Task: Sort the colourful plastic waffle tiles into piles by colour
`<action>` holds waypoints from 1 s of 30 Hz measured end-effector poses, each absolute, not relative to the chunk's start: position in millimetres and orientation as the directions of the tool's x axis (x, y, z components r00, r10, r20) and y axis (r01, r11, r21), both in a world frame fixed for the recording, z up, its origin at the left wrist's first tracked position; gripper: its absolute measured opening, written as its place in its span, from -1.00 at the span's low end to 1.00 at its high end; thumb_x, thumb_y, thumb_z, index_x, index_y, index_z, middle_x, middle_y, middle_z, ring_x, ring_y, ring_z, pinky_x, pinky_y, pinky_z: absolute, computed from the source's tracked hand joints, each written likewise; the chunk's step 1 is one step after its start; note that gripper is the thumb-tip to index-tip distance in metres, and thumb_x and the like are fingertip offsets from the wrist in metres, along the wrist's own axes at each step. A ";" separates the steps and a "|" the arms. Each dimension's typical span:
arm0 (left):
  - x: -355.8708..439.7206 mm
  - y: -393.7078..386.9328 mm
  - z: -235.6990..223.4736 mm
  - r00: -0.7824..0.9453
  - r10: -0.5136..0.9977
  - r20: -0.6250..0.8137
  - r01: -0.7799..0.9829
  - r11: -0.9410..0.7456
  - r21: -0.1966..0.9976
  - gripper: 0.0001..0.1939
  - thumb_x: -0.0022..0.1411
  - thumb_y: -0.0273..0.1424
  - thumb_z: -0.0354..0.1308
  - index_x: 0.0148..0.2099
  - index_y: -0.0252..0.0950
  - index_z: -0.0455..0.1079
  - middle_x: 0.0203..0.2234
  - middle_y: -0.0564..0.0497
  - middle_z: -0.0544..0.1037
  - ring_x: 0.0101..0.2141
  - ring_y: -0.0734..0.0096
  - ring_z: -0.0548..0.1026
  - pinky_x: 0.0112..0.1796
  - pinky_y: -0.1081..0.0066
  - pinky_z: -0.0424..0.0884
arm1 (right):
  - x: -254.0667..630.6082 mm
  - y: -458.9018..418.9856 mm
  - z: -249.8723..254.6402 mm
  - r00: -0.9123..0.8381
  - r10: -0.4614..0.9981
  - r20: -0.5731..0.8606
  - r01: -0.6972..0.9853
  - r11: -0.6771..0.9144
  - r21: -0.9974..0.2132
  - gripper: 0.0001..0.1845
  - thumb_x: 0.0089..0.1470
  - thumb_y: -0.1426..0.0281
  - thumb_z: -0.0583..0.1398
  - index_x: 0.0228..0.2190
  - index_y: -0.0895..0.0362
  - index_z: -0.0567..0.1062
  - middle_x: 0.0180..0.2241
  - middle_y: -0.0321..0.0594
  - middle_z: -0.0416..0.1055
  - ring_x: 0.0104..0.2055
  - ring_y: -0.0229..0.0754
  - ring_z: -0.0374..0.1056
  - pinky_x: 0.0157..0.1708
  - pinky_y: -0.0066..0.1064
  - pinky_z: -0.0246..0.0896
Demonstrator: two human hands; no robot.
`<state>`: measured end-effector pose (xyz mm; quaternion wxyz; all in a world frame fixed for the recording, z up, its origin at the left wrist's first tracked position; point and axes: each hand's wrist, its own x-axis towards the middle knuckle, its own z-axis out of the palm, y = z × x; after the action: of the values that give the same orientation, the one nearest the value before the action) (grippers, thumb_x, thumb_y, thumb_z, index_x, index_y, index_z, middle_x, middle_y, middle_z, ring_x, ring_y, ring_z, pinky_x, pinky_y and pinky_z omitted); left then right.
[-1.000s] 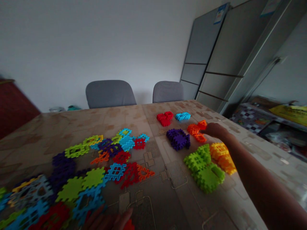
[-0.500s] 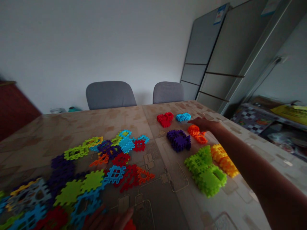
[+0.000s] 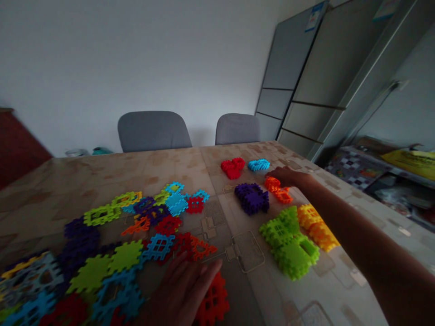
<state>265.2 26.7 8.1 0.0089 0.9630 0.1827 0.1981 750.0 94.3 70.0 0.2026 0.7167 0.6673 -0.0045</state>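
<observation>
My left hand [image 3: 181, 287] is low in the middle, its thumb along an orange-red square toothed plastic building piece [image 3: 215, 299] with window holes. The hand hides part of that piece. My right hand [image 3: 287, 175] reaches far out over a small orange pile of pieces [image 3: 278, 190], its fingers loosely stretched to the left with nothing visible in them. Whether it touches the pile I cannot tell. Close to the right hand are a blue stack [image 3: 258, 165], a red stack [image 3: 233, 168] and a purple stack [image 3: 252, 198].
Green [image 3: 290, 244] and yellow stacks [image 3: 317, 226] lie beneath and beside my right forearm. Mixed loose pieces [image 3: 125, 256] spread over the left of the patterned table [image 3: 163, 167]. Two grey chairs [image 3: 154, 131] stand behind it, with a cabinet [image 3: 309, 86] at the right.
My left hand has come up and to the right into fuller view, with the orange-red piece moving along with it. The right hand stays almost where it was.
</observation>
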 end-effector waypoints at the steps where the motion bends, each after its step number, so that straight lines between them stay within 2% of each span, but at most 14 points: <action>1: 271.5 26.3 8.9 0.853 0.367 0.371 0.360 -0.928 0.090 -0.15 0.07 -0.47 0.17 0.40 -0.12 0.04 0.10 0.00 0.55 0.06 0.15 0.51 0.15 0.21 0.41 | 749.0 94.0 70.6 0.116 0.951 -0.288 0.957 -0.030 0.289 -0.59 0.30 0.28 0.25 0.13 0.09 0.42 0.15 -0.07 0.36 0.09 0.03 0.38 0.05 0.02 0.36; 6: 303.1 22.4 7.6 0.855 0.420 0.305 0.377 -0.906 0.191 -0.13 -0.04 -0.53 0.15 0.36 -0.19 0.11 0.08 -0.08 0.54 0.05 0.08 0.49 0.12 0.10 0.40 | 740.9 89.6 74.9 0.128 0.948 -0.292 0.956 -0.039 0.290 -0.56 0.29 0.27 0.25 0.15 0.09 0.40 0.17 -0.06 0.34 0.12 0.06 0.36 0.07 0.05 0.34; 11: 325.0 18.9 5.7 0.873 0.445 0.199 0.384 -0.879 0.284 -0.18 0.03 -0.52 0.14 0.37 -0.22 0.15 0.07 -0.13 0.54 0.05 0.02 0.48 0.19 -0.12 0.29 | 731.9 88.2 76.9 0.124 0.955 -0.271 0.957 -0.043 0.287 -0.58 0.29 0.25 0.25 0.13 0.11 0.41 0.15 -0.06 0.36 0.09 0.04 0.38 0.04 0.03 0.36; 17: 335.4 17.8 15.6 0.877 0.471 0.093 0.427 -0.854 0.297 -0.23 0.07 -0.49 0.14 0.37 -0.27 0.20 0.07 -0.19 0.54 0.04 -0.09 0.49 0.15 -0.28 0.29 | 725.3 92.1 73.5 0.121 0.961 -0.247 0.959 -0.049 0.278 -0.60 0.29 0.25 0.25 0.10 0.11 0.43 0.14 -0.07 0.37 0.09 0.03 0.38 0.05 0.02 0.35; 22: 332.9 17.6 17.7 0.888 0.456 0.067 0.422 -0.862 0.281 -0.22 0.06 -0.52 0.16 0.37 -0.29 0.18 0.10 -0.20 0.53 0.06 -0.09 0.49 0.16 -0.30 0.27 | 720.2 91.5 73.5 0.108 0.968 -0.225 0.971 -0.054 0.233 -0.62 0.29 0.25 0.25 0.07 0.13 0.45 0.10 -0.08 0.40 0.07 0.03 0.40 0.05 0.03 0.35; 27: 315.4 22.5 11.5 0.885 0.443 0.139 0.386 -0.868 0.311 -0.14 0.06 -0.43 0.25 0.40 -0.21 0.09 0.18 -0.17 0.48 0.13 -0.06 0.46 0.20 -0.16 0.28 | 699.1 84.6 97.9 0.060 0.997 -0.050 0.991 -0.054 0.122 -0.61 0.28 0.30 0.25 0.10 0.11 0.45 0.14 -0.01 0.41 0.16 0.10 0.34 0.16 0.09 0.21; 30: 295.6 29.9 12.1 0.855 0.467 0.225 0.407 -0.874 0.264 -0.14 0.07 -0.39 0.30 0.40 -0.15 0.08 0.18 -0.13 0.49 0.15 -0.05 0.46 0.14 -0.04 0.40 | 661.2 64.1 116.2 -0.039 0.997 0.064 0.999 0.038 0.006 -0.66 0.33 0.37 0.14 0.10 0.12 0.47 0.15 0.03 0.42 0.20 0.07 0.32 0.18 -0.11 0.18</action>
<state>295.6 29.9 12.1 0.1040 0.9575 0.2282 0.1422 661.2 64.1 116.2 -0.0211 0.6930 0.7202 0.0244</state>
